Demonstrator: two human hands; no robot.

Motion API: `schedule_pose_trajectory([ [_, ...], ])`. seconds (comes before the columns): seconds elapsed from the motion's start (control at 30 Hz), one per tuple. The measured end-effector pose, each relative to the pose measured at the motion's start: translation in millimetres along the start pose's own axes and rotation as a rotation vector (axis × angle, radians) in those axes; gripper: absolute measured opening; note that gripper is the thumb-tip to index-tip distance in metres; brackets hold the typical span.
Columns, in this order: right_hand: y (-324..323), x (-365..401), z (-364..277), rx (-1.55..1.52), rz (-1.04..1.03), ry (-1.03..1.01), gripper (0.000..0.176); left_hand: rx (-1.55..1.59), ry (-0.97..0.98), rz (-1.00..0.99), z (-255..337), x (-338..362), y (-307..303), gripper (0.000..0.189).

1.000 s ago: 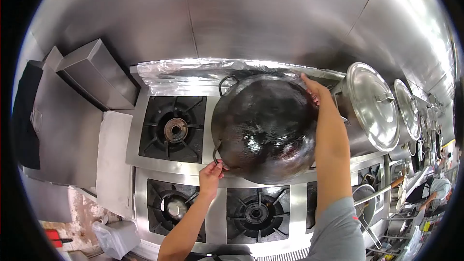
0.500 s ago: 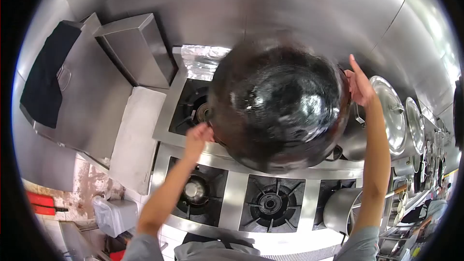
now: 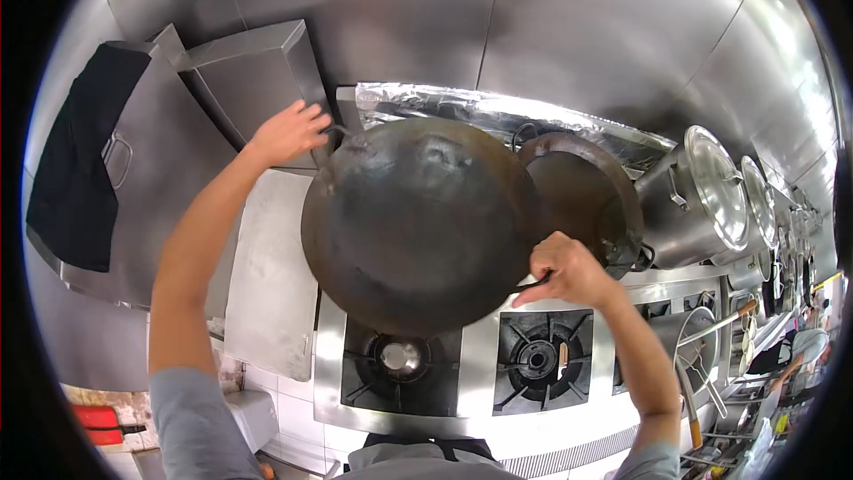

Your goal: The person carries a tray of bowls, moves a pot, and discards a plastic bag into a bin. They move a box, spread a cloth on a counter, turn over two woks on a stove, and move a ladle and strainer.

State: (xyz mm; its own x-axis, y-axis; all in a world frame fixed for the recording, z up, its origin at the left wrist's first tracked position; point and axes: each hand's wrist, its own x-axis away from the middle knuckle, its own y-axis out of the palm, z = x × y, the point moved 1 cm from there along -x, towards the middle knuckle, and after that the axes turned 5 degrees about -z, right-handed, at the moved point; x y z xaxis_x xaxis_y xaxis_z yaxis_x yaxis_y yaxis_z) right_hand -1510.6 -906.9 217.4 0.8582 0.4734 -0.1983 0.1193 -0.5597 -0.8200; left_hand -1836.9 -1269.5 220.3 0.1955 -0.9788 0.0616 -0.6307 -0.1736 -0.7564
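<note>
A large dark wok (image 3: 413, 222) shows its inside, over the back left part of the stove. My left hand (image 3: 289, 133) is at its looped handle on the upper left, fingers curled against the loop. On the lower right, my right hand (image 3: 569, 268) is closed round the other handle. To the right, partly behind this wok's rim, sits a second dark wok (image 3: 582, 187) with looped handles. Whether the large wok rests on the burner beneath it is hidden.
Two front burners (image 3: 400, 357) show below the wok. Tall lidded steel pots (image 3: 680, 204) stand to the right, and a pot (image 3: 689, 338) holding long-handled tools is nearer. Foil (image 3: 444, 107) lines the back; a black cloth (image 3: 84, 160) hangs at left.
The large wok has turned over from showing its underside to showing its inside, and moved left. My left hand went up and left; my right hand came down and left. The second wok has come into view.
</note>
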Motion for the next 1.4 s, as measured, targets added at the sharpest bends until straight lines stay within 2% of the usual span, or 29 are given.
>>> schedule_pose_trajectory([
  [0.07, 40, -11, 6, 0.085, 0.095, 0.050, 0.051, -0.016, -0.039, 0.056, -1, -20, 24, 0.010],
  [0.13, 71, -21, 19, 0.132, 0.095, 0.075, 0.047, -0.232, -0.093, -0.200, -2, -41, 44, 0.015],
  [0.3, 118, -43, 42, 0.189, 0.252, 0.098, 0.044, -0.422, -0.139, -0.313, 2, -80, 92, 0.018],
  [0.37, 124, -45, 53, 0.178, 0.301, 0.110, 0.045, -0.451, -0.195, -0.378, 5, -93, 102, 0.019],
  [0.43, 125, -45, 60, 0.168, 0.333, 0.143, 0.045, -0.453, -0.207, -0.362, 3, -105, 110, 0.020],
  [0.57, 120, -50, 68, 0.186, 0.300, 0.197, 0.041, -0.429, -0.262, -0.369, -3, -121, 125, 0.023],
  [0.83, 113, -55, 73, 0.112, 0.340, 0.128, 0.044, -0.391, -0.392, -0.332, 16, -131, 120, 0.024],
  [0.9, 115, -51, 73, 0.101, 0.338, 0.131, 0.044, 0.015, -0.381, -0.100, 42, -141, 90, 0.022],
  [0.97, 113, -49, 70, 0.090, 0.337, 0.135, 0.044, 0.339, -0.378, -0.037, 82, -154, 60, 0.032],
  [1.0, 110, -48, 67, 0.119, 0.342, 0.110, 0.042, 0.555, -0.399, -0.092, 102, -157, 53, 0.043],
  [1.07, 94, -38, 58, 0.164, 0.349, 0.095, 0.042, 0.913, -0.444, -0.471, 138, -171, 59, 0.081],
  [1.1, 81, -29, 50, 0.254, 0.431, 0.127, 0.042, 0.985, -0.424, -0.636, 153, -174, 63, 0.093],
  [1.13, 68, -20, 44, 0.344, 0.511, 0.159, 0.042, 0.997, -0.430, -0.718, 165, -173, 63, 0.099],
  [1.2, 34, 25, 60, 0.515, 0.671, 0.314, 0.033, 0.898, -0.480, -0.577, 177, -173, 64, 0.090],
  [1.23, 17, 52, 70, 0.591, 0.780, 0.443, 0.025, 0.899, -0.471, -0.573, 174, -176, 62, 0.090],
  [1.27, -4, 80, 84, 0.658, 0.828, 0.548, 0.019, 0.974, -0.506, -0.492, 169, -179, 59, 0.079],
  [1.3, -16, 110, 100, 0.658, 0.945, 0.690, 0.020, 1.050, -0.541, -0.410, 164, -187, 55, 0.068],
  [1.33, -19, 140, 122, 0.694, 1.072, 0.887, 0.025, 1.048, -0.538, -0.406, 161, -201, 53, 0.068],
  [1.37, -22, 168, 144, 0.742, 1.145, 1.034, 0.031, 1.128, -0.562, -0.140, 154, -220, 49, 0.057],
  [1.4, -22, 192, 163, 0.745, 1.149, 1.036, 0.031, 1.195, -0.579, 0.131, 148, -241, 45, 0.047],
])
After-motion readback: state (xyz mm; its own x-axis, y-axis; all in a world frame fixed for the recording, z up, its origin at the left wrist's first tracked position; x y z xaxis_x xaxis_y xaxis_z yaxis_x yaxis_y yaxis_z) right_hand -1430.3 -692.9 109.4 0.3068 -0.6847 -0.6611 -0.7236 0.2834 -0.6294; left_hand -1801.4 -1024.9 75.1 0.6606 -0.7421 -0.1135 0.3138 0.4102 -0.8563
